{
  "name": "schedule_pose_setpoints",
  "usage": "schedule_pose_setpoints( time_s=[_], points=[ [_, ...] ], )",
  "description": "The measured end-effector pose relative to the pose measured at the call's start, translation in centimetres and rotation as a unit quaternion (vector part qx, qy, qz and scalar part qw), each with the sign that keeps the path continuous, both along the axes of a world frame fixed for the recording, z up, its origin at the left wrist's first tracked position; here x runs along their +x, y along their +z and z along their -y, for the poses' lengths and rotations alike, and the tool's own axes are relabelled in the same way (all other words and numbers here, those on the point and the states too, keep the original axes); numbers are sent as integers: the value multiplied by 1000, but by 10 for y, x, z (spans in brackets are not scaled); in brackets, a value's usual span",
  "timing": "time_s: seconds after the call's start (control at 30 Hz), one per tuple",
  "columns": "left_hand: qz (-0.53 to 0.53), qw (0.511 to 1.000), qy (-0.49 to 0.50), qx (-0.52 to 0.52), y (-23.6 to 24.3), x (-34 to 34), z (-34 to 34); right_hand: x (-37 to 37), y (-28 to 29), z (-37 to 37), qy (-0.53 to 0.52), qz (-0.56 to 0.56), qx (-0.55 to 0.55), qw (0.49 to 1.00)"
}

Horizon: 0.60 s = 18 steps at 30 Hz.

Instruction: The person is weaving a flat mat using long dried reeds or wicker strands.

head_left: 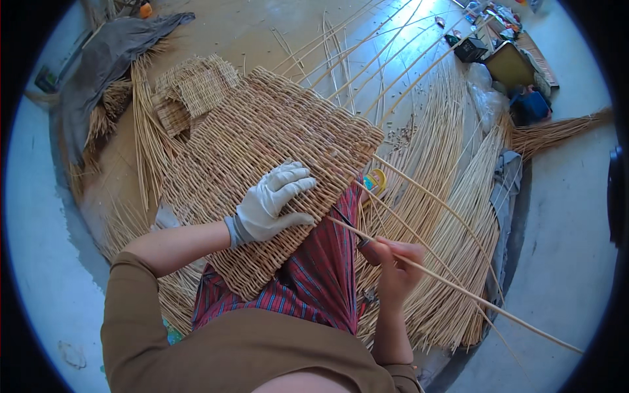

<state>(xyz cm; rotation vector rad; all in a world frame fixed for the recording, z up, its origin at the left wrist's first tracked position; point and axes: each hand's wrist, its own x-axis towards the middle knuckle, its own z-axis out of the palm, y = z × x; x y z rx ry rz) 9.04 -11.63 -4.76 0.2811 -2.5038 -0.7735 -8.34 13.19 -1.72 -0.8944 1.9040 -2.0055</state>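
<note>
A woven wicker panel lies slanted across my lap, with long peeled rods standing out from its far and right edges. My left hand, in a white glove, rests flat on the panel near its right edge, fingers stretched out. My bare right hand is closed beside that edge around a dark-handled tool. The tool's thin shaft reaches toward the panel's edge, and its tip is hidden. One rod runs from the panel's edge across my right thumb and fingers, out to the lower right.
Bundles of long rods cover the floor on the right. Smaller woven pieces lie beyond the panel at left, near a grey cloth over more bundles. A blue container and clutter stand at far right. Rod offcuts litter the floor.
</note>
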Motion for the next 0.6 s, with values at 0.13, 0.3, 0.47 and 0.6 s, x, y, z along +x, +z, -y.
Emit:
schedule_pose_setpoints(
  time_s=[0.13,0.3,0.47,0.6],
  points=[
    [2,1000,-10,-1,-3,6,4,-11,-15,-22,1,2,19,1000],
    [48,993,-91,-49,-7,-1,22,-22,-17,-35,-60,41,30,997],
    [44,994,-82,-57,-1,-10,23,-9,-26,-4,-4,86,45,995],
    [45,993,-91,-52,-1,-8,25,-18,-5,5,129,61,226,964]
  ],
)
